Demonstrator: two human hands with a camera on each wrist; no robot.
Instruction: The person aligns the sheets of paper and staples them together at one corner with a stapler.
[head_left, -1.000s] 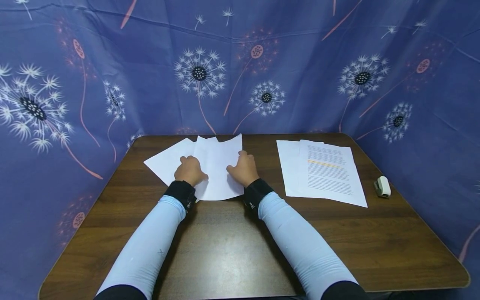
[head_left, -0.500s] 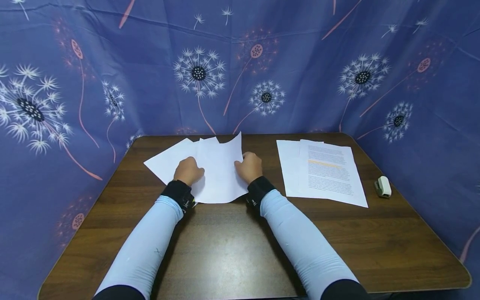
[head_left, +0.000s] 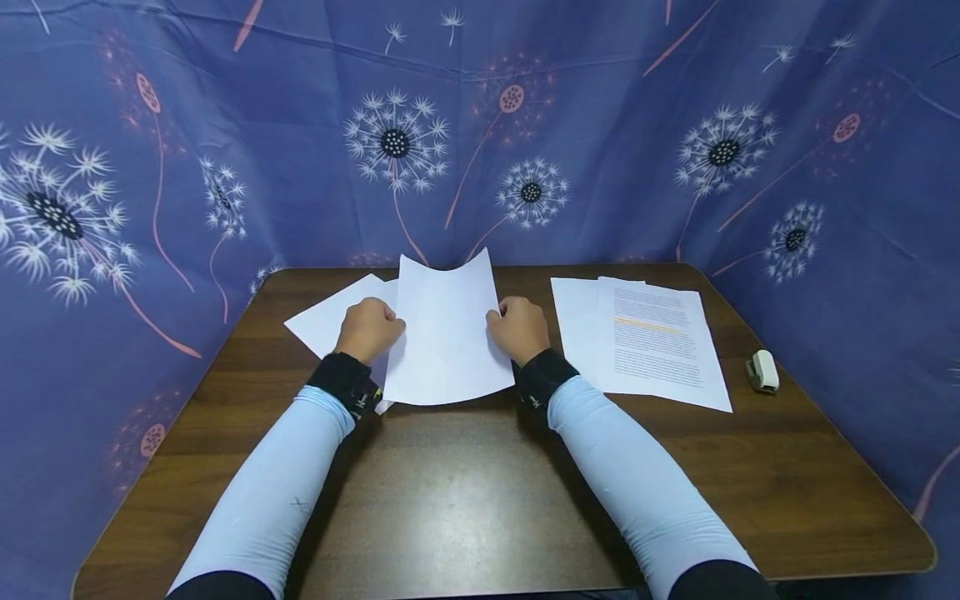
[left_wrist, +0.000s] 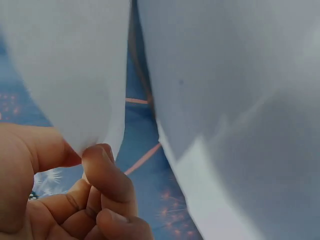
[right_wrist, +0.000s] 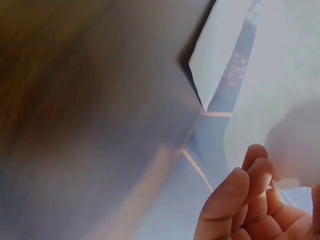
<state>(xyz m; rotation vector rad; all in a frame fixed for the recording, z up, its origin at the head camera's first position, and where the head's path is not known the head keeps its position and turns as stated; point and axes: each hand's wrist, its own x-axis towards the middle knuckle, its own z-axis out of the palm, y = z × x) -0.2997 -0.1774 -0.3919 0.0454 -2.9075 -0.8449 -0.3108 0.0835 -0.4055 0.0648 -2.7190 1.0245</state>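
A white sheet of paper is held between the two hands, its top edge dipping in the middle and its lower edge bowed. The left hand pinches its left edge, and in the left wrist view thumb and fingers close on the paper. On the opposite edge, the right hand grips the sheet with curled fingers. In the right wrist view those fingers meet the paper's edge. Other white sheets lie fanned on the table behind the left hand, partly hidden by the held sheet.
Right of the hands, overlapping sheets lie on the brown table, the top one a printed page with an orange line. A small white and dark stapler-like object sits near the right edge. A blue patterned cloth hangs behind.
Both hands have lifted the sheet off the fanned papers and toward the camera. The right hand has moved right, the left slightly left, and the sheet now stands more upright and taut.
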